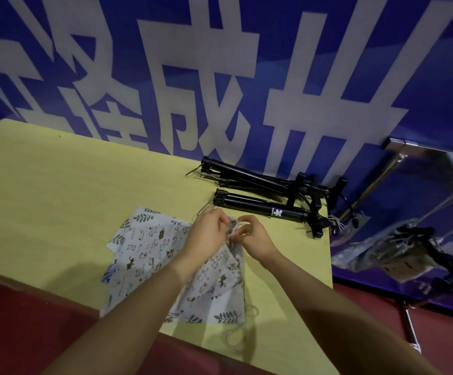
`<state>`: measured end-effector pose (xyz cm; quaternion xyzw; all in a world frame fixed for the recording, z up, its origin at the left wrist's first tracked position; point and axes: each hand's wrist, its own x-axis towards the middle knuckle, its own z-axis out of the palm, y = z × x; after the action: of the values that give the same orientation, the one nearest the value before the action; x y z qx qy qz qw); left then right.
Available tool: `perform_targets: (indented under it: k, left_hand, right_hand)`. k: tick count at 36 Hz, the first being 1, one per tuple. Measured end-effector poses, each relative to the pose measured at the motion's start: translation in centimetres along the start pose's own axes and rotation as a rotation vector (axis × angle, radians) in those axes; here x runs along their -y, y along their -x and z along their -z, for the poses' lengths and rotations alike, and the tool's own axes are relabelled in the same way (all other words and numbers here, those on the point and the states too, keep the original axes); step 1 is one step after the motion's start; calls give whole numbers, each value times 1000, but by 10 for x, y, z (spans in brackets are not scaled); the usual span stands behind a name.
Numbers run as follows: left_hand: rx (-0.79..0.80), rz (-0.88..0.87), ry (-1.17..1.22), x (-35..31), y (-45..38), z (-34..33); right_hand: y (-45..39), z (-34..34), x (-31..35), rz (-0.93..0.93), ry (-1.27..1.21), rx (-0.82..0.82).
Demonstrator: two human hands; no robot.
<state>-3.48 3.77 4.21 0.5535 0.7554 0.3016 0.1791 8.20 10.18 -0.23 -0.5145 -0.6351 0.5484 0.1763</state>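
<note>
The head view shows a printed cloth [149, 255], pale with small cats and leaf sprigs. It lies spread and rumpled on the yellow-green desk [57, 185], near the front edge and toward the right end. The cloth's far right corner is gathered into a small bunch.

The left hand [206, 235] reaches in over the cloth. Its grip is narrow, with fingers and thumb curled and pinching that bunch from the left. The right hand [256, 240] meets it from the right, its grip also narrow and its fingertips pinched on the same bunch, so the 2 hands nearly touch. What passes between the fingertips is too small to tell.

A loose thread [236, 338] trails in loops from the cloth's near right corner onto the desk.

Beyond the hands, 2 folded black tripods lie on the desk's far right. The nearer tripod [263, 209] is just past the fingers. The farther tripod [247, 175] lies beside the blue banner [422, 104], which has large white characters and stands behind the desk. Dark red floor [17, 320] shows below the front edge.
</note>
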Motion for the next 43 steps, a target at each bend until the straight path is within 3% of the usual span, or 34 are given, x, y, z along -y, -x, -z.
perform_targets:
  k: [2,6,8,13,16,19,24,30,43]
  left_hand:
    - [-6,17,-130,0,3,4]
    - [106,98,-646,2,2,9]
    - [157,163,-717,4,0,10]
    - [268,208,-615,5,-5,8]
    - [282,196,-551,8,-9,7]
    - [295,203,-497,12,-13,4]
    - [287,146,-312,16,-17,-6]
    - [256,136,-163,20,-25,-21]
    - [430,174,-170,23,-25,-29]
  right_hand:
    - [-2,0,-3,4,35,-17]
    - [-5,1,-10,50,205,-108]
    - [-8,1,-13,72,263,-140]
    - [-16,7,-21,68,219,-107]
    - [-23,15,-29,53,186,-194]
    - [-31,26,-43,18,365,-260]
    - [-40,27,-62,-39,563,-145]
    - [-54,17,-71,-28,668,-157]
    - [-53,14,-72,-161,685,-218]
